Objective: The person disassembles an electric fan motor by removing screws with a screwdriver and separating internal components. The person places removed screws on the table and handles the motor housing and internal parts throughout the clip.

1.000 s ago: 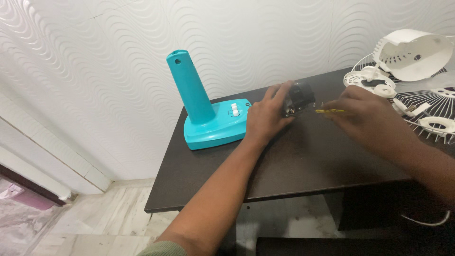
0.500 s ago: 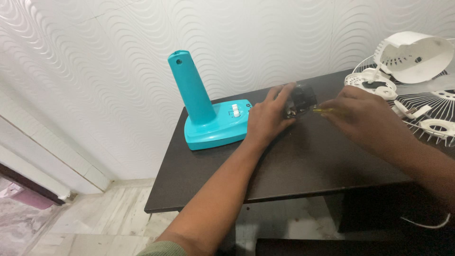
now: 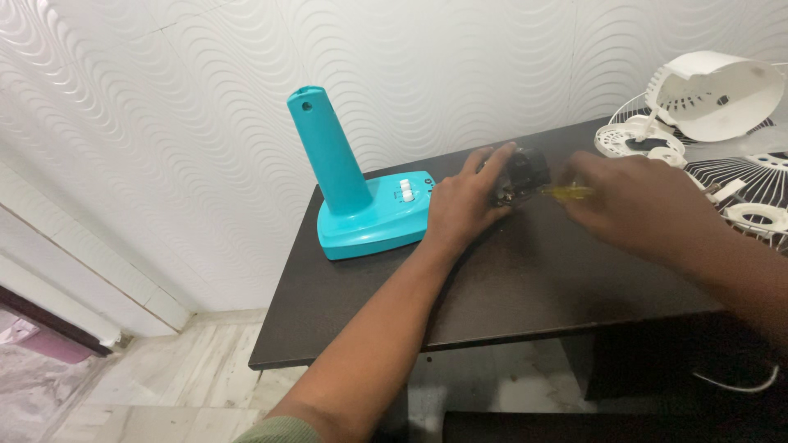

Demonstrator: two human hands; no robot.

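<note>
Fan motor (image 3: 524, 174), a small dark, blocky part with bits of bare metal showing at its lower edge, is sitting on the dark brown surface (image 3: 525, 279) and is being gripped by the left hand (image 3: 464, 205). Left fingers (image 3: 491, 160) are wrapping over its top and near side, clamped on it. Whether it has a long axis is hard to tell, since the hand is hiding much of it; its uncovered face is pointing toward the right hand (image 3: 640, 205). That hand is closing around a screwdriver (image 3: 566, 193) with a clear yellow handle, its fingers curled tight on the grip. The screwdriver is lying nearly level, its long axis running across the view, with the tip end pointing at the motor and meeting it just beside the left fingertips. Just outside the left hand, a teal fan base (image 3: 373, 217) with an upright tilted column and white buttons is standing. Beyond the right hand, a white motor housing (image 3: 714, 94) and white wire fan grilles (image 3: 739, 184) are resting.
</note>
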